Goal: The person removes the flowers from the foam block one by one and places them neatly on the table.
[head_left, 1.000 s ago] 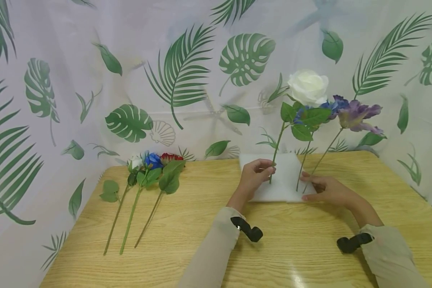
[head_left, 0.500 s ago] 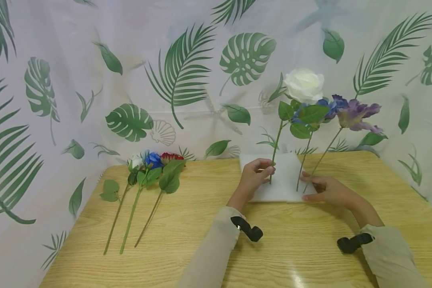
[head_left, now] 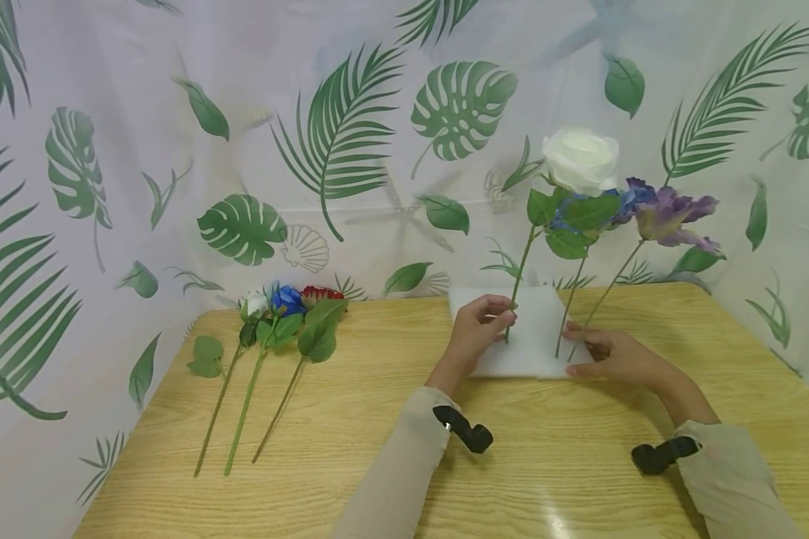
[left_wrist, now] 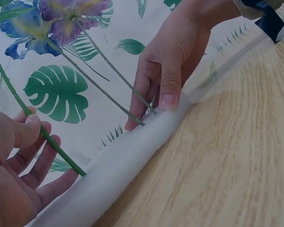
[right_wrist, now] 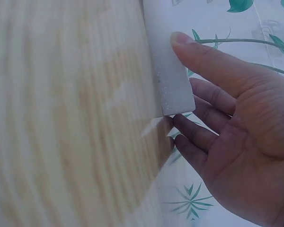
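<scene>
A white foam block (head_left: 532,352) lies at the back of the wooden table (head_left: 350,419). Three flowers stand stuck in it: a white rose (head_left: 580,161), a blue flower (head_left: 561,215) and a purple flower (head_left: 670,213). My left hand (head_left: 508,311) pinches the white rose's green stem (left_wrist: 42,135) between thumb and fingers, just above the foam (left_wrist: 118,165). My right hand (head_left: 576,348) rests with straight fingers on the block's right end, beside the other two stems. In the right wrist view its thumb (right_wrist: 203,52) lies along the foam's edge (right_wrist: 168,61).
Three more flowers lie side by side on the table's left: a white one (head_left: 255,305), a blue one (head_left: 286,299) and a red one (head_left: 320,293), stems pointing toward me. A leaf-printed curtain (head_left: 243,150) hangs close behind and around the table.
The white rose head swayed slightly left and then back right as my left hand worked its stem. Both hands kept their places on the foam.
</scene>
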Demonstrator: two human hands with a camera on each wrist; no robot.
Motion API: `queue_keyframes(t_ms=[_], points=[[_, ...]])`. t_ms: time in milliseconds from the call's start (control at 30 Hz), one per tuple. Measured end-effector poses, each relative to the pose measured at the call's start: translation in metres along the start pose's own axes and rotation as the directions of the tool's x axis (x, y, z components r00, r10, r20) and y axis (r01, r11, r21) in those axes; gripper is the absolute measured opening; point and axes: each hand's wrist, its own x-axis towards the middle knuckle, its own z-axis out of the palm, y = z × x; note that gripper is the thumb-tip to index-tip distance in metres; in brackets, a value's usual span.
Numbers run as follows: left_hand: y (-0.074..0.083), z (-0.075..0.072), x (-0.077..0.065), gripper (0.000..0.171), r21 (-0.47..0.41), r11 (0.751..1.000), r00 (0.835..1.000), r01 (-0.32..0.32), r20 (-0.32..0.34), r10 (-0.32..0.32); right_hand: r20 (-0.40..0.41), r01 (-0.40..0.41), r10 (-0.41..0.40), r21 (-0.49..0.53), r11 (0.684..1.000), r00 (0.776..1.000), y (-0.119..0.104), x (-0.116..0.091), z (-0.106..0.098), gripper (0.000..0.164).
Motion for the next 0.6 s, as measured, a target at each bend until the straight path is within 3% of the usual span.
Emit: queue_keyframes(t_ms=[600], points=[[-0.0004,0.0038,-0.0011,0.019,0.122,0.989,0.993,-0.083,0.099,0.071,-0.01,0.007,-0.008,-0.019,1.0,1.0,0.0039,0.0012,-0.0017,0.076]])
